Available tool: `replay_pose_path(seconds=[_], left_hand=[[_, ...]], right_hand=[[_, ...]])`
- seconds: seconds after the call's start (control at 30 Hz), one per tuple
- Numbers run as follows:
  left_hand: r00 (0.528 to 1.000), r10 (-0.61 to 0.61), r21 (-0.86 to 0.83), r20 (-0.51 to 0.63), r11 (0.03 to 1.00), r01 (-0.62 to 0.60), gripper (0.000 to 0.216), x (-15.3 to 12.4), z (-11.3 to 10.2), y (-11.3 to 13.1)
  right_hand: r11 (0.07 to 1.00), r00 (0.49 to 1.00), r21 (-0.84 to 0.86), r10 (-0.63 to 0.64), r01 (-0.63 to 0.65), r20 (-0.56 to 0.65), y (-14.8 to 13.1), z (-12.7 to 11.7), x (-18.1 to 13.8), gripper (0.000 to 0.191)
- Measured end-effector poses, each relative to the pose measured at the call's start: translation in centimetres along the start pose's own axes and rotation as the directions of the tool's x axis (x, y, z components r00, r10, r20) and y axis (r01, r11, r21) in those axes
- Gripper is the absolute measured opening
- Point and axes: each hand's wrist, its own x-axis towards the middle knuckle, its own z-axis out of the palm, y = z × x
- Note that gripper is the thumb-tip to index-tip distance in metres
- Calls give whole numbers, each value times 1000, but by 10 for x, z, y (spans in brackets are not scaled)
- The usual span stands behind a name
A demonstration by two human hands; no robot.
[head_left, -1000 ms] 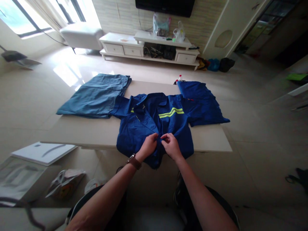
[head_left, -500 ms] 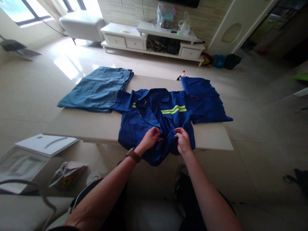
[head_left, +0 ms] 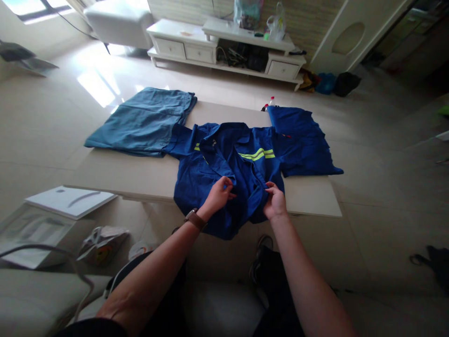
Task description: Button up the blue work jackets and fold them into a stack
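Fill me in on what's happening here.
A person is handling a dark blue jacket spread on a table. The right hand grips one front edge; the left hand is at the opposite side of the opening, its grip unclear. The front is partly open, and the hem hangs over the near edge. Lighter blue cloth lies to the left, and more dark blue cloth to the right.
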Motion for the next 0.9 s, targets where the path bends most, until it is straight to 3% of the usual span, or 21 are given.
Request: replay_pose_path(seconds=[0.13, 0.27, 0.47, 0.57, 0.73, 0.83, 0.9], left_hand=[[999, -34, -93, -15, 995, 32, 14, 4, -4, 4], [998, 5, -177, -64, 984, -17, 17, 6, -11, 7], [996, 30, -153, -84, 987, -42, 12, 10, -14, 2], [993, 80, -27, -91, 996, -83, 12, 12, -17, -4], [987, 154, 369, -51, 921, -124, 27, 5, -23, -4], [993, 67, 527, -101, 850, -3, 32, -6, -24, 2], [997, -58, 626, -55, 776, 80, 23, -13, -23, 4]], right_hand=[[999, 999, -16, -47, 47, -7, -2, -3, 2, 26], [998, 993, 47, -30, 36, -117, -6, 1, -1, 27], [995, 986, 97, 34, -18, -166, -12, 8, -7, 27], [994, 982, 102, 43, -25, -184, -14, 9, -8, 26], [996, 985, 90, 22, -7, -173, -14, 6, -6, 26], [997, 987, 78, 5, 8, -161, -12, 4, -3, 25], [997, 987, 73, -5, 17, -160, -12, 4, -3, 24]])
